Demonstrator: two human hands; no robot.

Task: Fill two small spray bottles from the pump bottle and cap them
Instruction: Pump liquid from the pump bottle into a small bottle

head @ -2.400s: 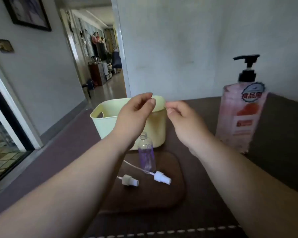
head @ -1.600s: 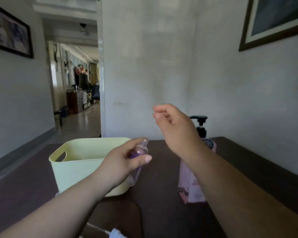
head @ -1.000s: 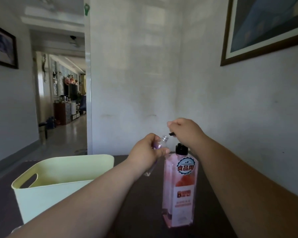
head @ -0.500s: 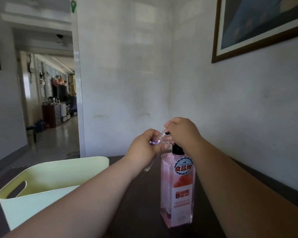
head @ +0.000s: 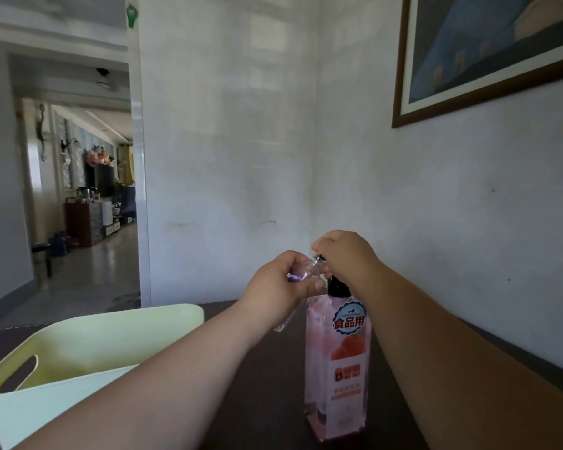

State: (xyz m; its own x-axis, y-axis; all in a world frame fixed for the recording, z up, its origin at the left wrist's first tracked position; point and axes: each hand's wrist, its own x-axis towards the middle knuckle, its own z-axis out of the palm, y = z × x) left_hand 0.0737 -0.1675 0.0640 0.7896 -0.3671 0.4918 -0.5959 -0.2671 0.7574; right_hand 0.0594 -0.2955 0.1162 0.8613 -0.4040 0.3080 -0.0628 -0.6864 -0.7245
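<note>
While the left hand (head: 278,285) grips a small spray bottle (head: 307,271), fingers and thumb curled round its body, the right hand (head: 346,256) sits on top of a pink pump bottle (head: 337,368), its fingers curled down over the pump head. The pump bottle stands upright on a dark table (head: 267,378), near the person and just right of centre. The small spray bottle is clear and uncapped. It is held in the air, tilted, its open neck raised toward the right hand and its mouth meeting the dark tip of the pump spout just under that hand's fingers. A purple tint shows between the left fingers, and the bottle's lower end pokes out beneath the palm. Whether any liquid is passing into the neck cannot be told. Most of the pump head is hidden by the right hand; only the black collar (head: 337,287) shows below it, above a round blue-edged badge with red characters on the label. A pale yellow-green basket (head: 78,349) with a slot handle stands on the table to the left, partly behind the left forearm. Behind the table rise white walls, with a framed picture (head: 488,53) hanging at upper right. A doorway (head: 78,206) at left opens onto a tiled hallway with a dark cabinet.
</note>
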